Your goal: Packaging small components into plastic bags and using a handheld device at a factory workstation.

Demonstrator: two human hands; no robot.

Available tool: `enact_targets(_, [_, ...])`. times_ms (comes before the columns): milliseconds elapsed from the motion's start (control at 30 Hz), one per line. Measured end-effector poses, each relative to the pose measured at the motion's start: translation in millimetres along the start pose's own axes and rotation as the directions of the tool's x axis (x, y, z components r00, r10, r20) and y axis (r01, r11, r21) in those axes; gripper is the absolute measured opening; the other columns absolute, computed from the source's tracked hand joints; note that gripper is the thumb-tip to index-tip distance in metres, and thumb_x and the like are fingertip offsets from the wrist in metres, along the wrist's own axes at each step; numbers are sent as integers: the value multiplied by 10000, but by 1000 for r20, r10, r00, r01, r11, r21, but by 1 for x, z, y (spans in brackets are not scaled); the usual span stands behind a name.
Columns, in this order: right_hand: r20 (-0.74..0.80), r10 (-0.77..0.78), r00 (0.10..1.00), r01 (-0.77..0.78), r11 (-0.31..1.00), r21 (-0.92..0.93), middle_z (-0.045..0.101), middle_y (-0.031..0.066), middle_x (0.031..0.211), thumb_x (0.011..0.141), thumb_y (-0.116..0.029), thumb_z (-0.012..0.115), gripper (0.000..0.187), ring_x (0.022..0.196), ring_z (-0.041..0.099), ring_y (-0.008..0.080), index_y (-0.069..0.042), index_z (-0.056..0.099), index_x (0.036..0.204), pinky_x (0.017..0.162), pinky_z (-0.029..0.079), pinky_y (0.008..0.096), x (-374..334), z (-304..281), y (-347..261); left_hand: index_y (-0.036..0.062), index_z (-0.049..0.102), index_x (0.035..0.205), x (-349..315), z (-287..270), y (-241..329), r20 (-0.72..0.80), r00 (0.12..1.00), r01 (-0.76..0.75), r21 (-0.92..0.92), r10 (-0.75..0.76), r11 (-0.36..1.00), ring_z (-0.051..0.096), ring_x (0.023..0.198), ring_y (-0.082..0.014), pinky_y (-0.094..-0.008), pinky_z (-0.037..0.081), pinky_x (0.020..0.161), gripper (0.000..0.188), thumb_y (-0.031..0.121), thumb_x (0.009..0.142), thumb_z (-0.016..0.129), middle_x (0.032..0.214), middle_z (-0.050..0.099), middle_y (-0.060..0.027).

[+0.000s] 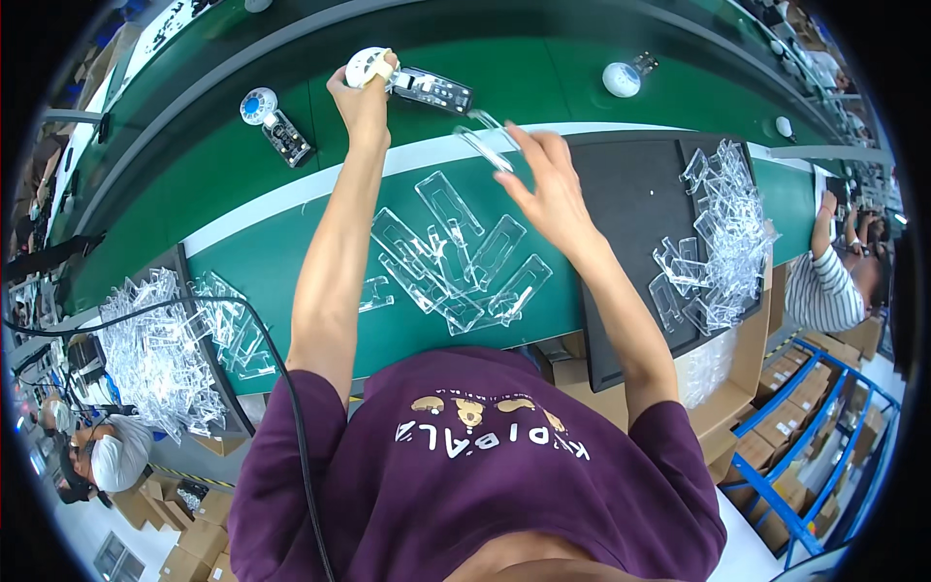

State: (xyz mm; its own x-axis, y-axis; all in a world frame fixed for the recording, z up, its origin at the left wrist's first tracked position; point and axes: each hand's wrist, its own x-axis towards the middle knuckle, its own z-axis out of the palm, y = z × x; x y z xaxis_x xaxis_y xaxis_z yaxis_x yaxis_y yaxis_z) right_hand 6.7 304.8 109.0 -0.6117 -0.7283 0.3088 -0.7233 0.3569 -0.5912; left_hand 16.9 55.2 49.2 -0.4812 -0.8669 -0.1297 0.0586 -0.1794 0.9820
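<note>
My left hand [365, 112], stretched over the green belt, is closed around the white round head of a device [433, 89] whose dark circuit-board body points right. Pale tape or a finger cover shows on that hand. Just right of the device, my right hand [551, 189] pinches a clear plastic frame [485, 145] between thumb and fingers; motion blurs it slightly. The frame is close to the device's end, and whether they touch I cannot tell. Below both hands, several loose clear plastic frames [448, 201] lie in a fan on the green table [320, 335].
On the belt [524, 82] lie a similar device [283, 138] at left and another white round-headed one [622, 80] at right. A black tray [630, 184] at right holds piled clear parts [727, 233]; another pile [160, 349] fills the left side. A black cable [291, 388] crosses my left side.
</note>
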Motion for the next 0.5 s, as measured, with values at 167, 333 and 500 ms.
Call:
enact_targets(167, [-47, -134, 990, 129, 986, -108, 455, 147, 1037, 745, -119, 658, 515, 948, 460, 297, -38, 469, 1217, 798, 412, 371, 33, 12, -20, -23, 343, 1189, -58, 3, 56, 177, 984, 4, -205, 33, 979, 551, 894, -180, -310, 491, 661, 662, 296, 743, 715, 1038, 518, -140])
enact_targets(333, [-83, -143, 986, 125, 974, -191, 456, 150, 1056, 742, -111, 660, 529, 959, 453, 299, -33, 460, 1226, 794, 412, 370, 31, 18, -40, -7, 321, 1238, -81, -6, 83, 274, 962, 22, -130, 14, 991, 510, 1020, -201, -390, 465, 791, 716, 379, 758, 685, 1113, 483, -125])
enact_targets(500, [-230, -247, 942, 162, 929, -334, 470, 160, 1118, 748, -90, 646, 539, 990, 471, 301, -35, 440, 1243, 808, 420, 366, 20, 20, -42, -16, 373, 1182, -88, -9, 89, 270, 960, -11, -225, 73, 974, 552, 901, -166, -301, 488, 689, 644, 306, 742, 716, 1064, 516, -129])
